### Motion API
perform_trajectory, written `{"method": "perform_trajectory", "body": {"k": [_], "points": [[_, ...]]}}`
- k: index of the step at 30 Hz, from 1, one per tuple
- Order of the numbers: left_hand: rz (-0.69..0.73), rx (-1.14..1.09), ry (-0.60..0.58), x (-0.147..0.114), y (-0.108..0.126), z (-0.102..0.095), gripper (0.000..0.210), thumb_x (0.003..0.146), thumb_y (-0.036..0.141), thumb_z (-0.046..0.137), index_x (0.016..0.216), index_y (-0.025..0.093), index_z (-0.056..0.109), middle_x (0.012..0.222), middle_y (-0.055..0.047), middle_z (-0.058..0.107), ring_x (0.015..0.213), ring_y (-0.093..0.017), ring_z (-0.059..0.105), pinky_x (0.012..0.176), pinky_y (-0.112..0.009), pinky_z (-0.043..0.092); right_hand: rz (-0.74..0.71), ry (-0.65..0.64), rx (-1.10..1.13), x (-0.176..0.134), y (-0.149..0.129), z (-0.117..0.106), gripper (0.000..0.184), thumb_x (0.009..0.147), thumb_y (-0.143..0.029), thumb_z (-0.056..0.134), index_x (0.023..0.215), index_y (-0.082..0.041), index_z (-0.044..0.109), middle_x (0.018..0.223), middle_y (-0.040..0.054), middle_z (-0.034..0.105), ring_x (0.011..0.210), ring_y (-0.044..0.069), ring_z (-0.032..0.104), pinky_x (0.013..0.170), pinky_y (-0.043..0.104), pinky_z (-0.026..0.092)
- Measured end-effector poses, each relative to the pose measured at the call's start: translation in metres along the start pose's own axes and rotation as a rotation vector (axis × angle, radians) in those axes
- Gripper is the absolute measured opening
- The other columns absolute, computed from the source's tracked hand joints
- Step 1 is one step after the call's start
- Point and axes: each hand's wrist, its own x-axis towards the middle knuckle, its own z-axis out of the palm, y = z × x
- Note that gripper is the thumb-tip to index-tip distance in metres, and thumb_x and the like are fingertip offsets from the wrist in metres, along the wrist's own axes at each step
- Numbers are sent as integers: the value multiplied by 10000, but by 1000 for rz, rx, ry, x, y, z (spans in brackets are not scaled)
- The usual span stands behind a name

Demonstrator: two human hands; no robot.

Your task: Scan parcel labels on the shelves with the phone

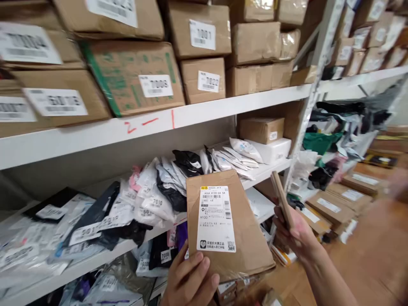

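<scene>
A brown cardboard box [250,229] with a white shipping label [216,219] fills the lower middle of the view, tilted with its labelled face towards me. My left hand [191,276] grips its lower left corner, fingers lying over the front; the thumb is partly hidden. To the right of the box, my right hand [295,233] is closed around a thin, tan phone [282,197] seen almost edge-on. Its screen does not face me clearly. The phone is held upright, apart from the box.
A white metal shelf [204,106] carries numbered cartons [134,78] above. On the lower shelf lie several bagged parcels [153,199], a small carton [261,129] and a white box [272,151]. More flat boxes [331,208] rest on the wooden floor at right, near a shelf post [318,68].
</scene>
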Motion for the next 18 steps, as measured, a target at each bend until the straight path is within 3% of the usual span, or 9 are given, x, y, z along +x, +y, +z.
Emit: {"method": "perform_trajectory", "body": {"k": [6,8,10,12,18], "points": [[102,-275,-26,26,29,62,111,869,126,652,874,230,689,1012,10,645,1058,-136,588,1091,-469,468,97,339,5,-104,-34,-63,870,420,-628,850,1201,-339,596,755,32,479,498,145,396,387,281,276],[128,-382,-16,30,48,86,145,866,90,640,879,220,705,1003,2,647,1035,-143,592,1079,-489,479,102,467,40,-136,-47,-80,930,380,-719,827,1204,-349,607,908,99,580,601,218,545,441,339,430],[143,-481,2,32,70,107,164,854,71,642,895,210,720,1013,-9,653,1014,-155,600,1067,-508,485,103,564,96,-165,-57,-91,972,405,-764,791,1266,-369,574,1201,144,585,833,320,648,622,436,543],[144,-555,-5,33,94,125,190,832,50,659,911,208,731,1025,-14,653,1000,-161,608,1055,-505,494,136,587,174,-190,-66,-98,985,458,-762,775,1332,-391,513,1377,126,519,997,371,655,768,490,548],[178,-672,-42,59,171,160,212,805,41,695,920,215,738,1000,-4,662,1000,-144,615,1069,-421,486,173,467,300,-239,-101,-122,1034,600,-681,751,1478,-424,270,1403,119,529,1165,389,605,927,556,476]]}}
